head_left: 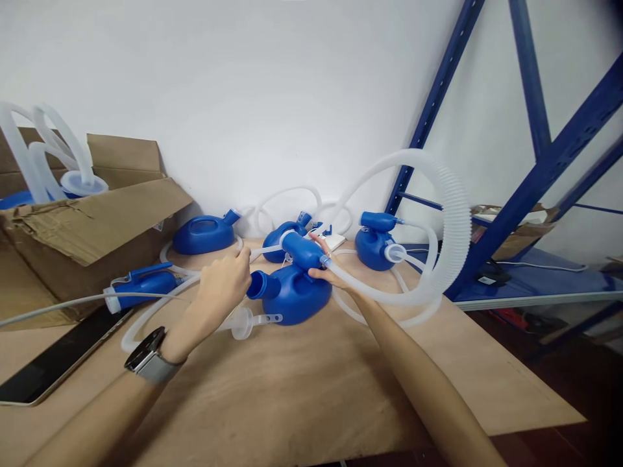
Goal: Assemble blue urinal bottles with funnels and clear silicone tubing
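A blue plastic urinal bottle (298,299) lies on the wooden table in front of me, its open neck pointing left. A white cap (242,323) on a holed strap lies beside it. Above the bottle, my right hand (331,271) is wrapped round a blue cup-shaped receiver (302,251); its thumb is below and its fingers are partly hidden behind. From the receiver a translucent corrugated hose (455,220) loops up to the right. My left hand (224,277), with a watch on the wrist, is closed close to the bottle's neck. Whatever its fingers hold is hidden.
More blue bottles (203,235) with hoses stand along the wall. A cardboard box (87,240) holding hoses is at left, near a blue receiver (141,288) and a dark tablet-like device (53,357). A blue metal shelf (525,275) stands at right.
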Available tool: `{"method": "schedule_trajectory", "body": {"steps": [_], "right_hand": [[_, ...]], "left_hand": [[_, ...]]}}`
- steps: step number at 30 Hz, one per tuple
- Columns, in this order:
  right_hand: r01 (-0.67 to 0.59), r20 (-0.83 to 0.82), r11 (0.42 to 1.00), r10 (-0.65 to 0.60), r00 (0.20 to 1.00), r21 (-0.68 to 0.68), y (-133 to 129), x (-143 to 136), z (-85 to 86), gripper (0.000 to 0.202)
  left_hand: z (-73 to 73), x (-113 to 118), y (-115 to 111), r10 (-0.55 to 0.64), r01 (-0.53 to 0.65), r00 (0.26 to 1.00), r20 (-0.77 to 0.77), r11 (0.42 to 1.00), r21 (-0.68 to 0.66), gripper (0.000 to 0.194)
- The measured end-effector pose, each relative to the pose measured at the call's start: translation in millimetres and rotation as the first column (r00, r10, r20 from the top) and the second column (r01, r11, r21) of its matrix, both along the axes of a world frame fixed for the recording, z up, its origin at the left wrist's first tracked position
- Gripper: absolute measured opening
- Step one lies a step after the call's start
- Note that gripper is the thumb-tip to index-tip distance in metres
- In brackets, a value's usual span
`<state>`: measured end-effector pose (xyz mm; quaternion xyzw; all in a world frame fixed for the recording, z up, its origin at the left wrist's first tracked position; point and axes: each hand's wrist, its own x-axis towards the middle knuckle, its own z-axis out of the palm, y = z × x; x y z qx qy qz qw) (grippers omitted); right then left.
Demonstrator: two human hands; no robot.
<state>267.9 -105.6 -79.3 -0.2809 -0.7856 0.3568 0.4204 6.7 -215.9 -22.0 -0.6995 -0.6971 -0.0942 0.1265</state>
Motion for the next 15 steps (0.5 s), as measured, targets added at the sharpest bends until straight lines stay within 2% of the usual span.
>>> {"method": "schedule_trajectory", "body": {"steps": [1,3,5,7,11,15], "right_hand": [[0.001,-0.038,1.000,-0.001,0.999,0.009,-1,1,3.8,0.105],[0.027,-0.048,0.999,-0.026,0.998,0.031,-5,0,10.8,0.091],[0.055,-0.033,0.997,-0.053,0.998,0.060,-8,-3,15.1,0.074],[0.064,-0.062,0.996,-0.060,0.996,0.068,-10,-7,15.2,0.066],[0.071,-0.165,0.997,-0.066,0.984,0.025,-8,-15,6.0,0.063],[0.150,-0.185,0.988,-0.139,0.973,0.041,-9,-19,-2.0,0.061]], "left_hand": [[7.4,6,4,-0.013,0.009,0.997,0.070,0.998,0.055,0.041],[18.3,17,14,-0.051,0.024,0.970,0.236,0.993,0.115,0.039],[22.1,27,26,-0.108,0.053,0.883,0.456,0.990,0.133,0.041],[19.0,34,41,-0.161,0.094,0.769,0.619,0.986,0.139,0.048],[3.5,40,67,-0.224,0.226,0.601,0.767,0.968,0.105,0.054],[-5.6,36,78,-0.175,0.346,0.396,0.901,0.938,0.031,0.048]]}}
